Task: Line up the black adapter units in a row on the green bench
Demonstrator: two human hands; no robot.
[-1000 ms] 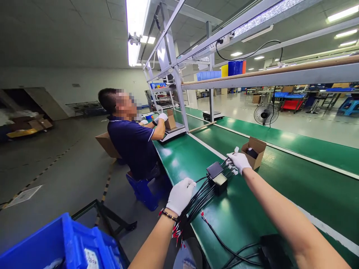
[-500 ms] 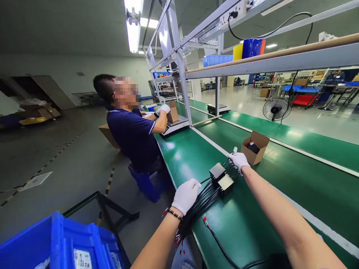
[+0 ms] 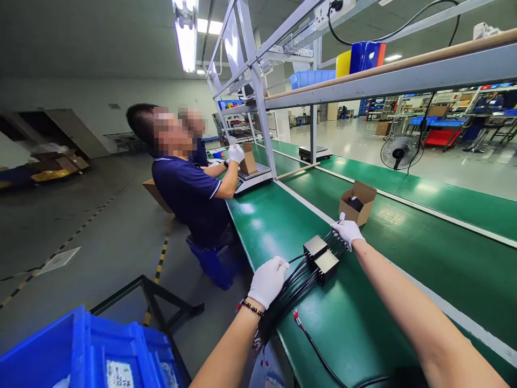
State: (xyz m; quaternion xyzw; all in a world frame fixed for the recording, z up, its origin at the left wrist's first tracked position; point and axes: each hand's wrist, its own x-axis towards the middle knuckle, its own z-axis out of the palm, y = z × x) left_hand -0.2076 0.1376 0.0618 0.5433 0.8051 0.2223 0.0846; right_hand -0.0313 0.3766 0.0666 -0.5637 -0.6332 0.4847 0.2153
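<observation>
In the head view, my left hand (image 3: 267, 283), white-gloved with a beaded bracelet at the wrist, is closed around a black cable in a pinch. My right hand (image 3: 348, 231), gloved too, grips cables at the far side, with a white connector (image 3: 342, 216) sticking up beside its fingers. Between them two black boxes with silvery lids (image 3: 315, 246) lie side by side. A bundle of black cables (image 3: 297, 285) runs from these toward me, its red-tipped ends (image 3: 262, 357) hanging over the bench edge. One loose black cable (image 3: 313, 345) with red tips lies nearer me.
An open cardboard box (image 3: 364, 207) with a dark item inside stands on the green belt (image 3: 407, 231). On the left sits a co-worker (image 3: 188, 188), gloved hand at a box on a scale (image 3: 254, 179). Blue bins (image 3: 109, 350) are lower left; a shelf (image 3: 388, 70) crosses overhead.
The open cardboard box has shifted left and farther away along the belt. The co-worker's gloved hand is slightly higher. My hands hold nearly the same pose.
</observation>
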